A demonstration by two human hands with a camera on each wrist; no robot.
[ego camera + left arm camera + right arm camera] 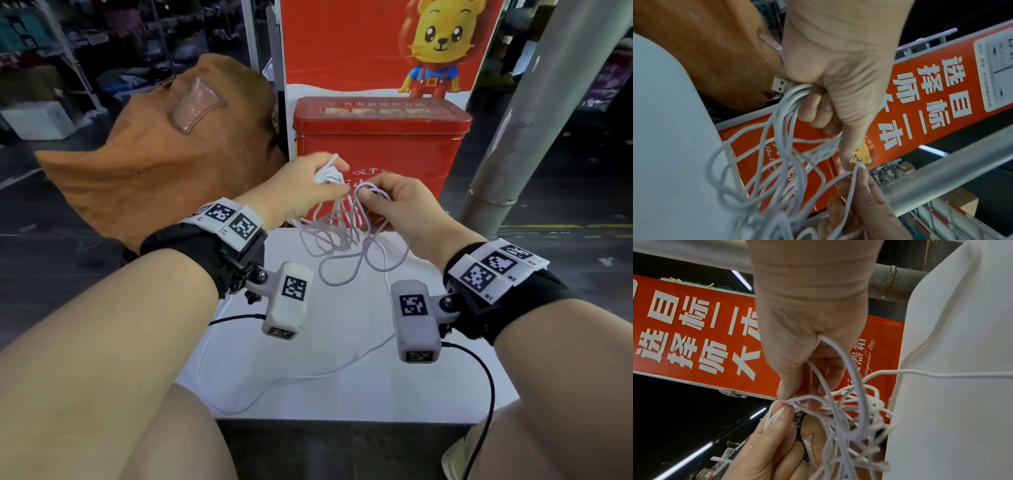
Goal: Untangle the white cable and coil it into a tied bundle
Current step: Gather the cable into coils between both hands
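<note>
The work surface is a small white table (342, 394) with a plain matte top; its near edge ends just above the person's knees, and dark flooring lies around it. Both hands are raised above the far half of the table. The left hand (301, 186) is closed around a gathered bunch of the white cable (339, 240), several strands passing through the fist; the left wrist view shows the fingers curled over the bunch and a metal USB plug (780, 84) projecting just beside the knuckles. The right hand (394, 205) pinches a single loop of the same cable between thumb and fingertips, close to the left hand. Between and below the hands the cable hangs in a loose tangle of crossing loops, the lowest loops reaching the tabletop or close to it. One long strand trails from the tangle across the table toward the near left edge and curves back. Separate thin black leads run from the wrist-mounted cameras. Beyond the table stands a red metal box (380, 144) with white lettering on its front, and behind it a red and white display board (342, 51) carrying a yellow cartoon lion. To the left of the box rests a bulky brown fabric bag (154, 171) with a clear plastic pocket. A grey metal pole (534, 113) rises at an angle on the right. The background is dim, with shelving of stock visible at far left and far right.
</note>
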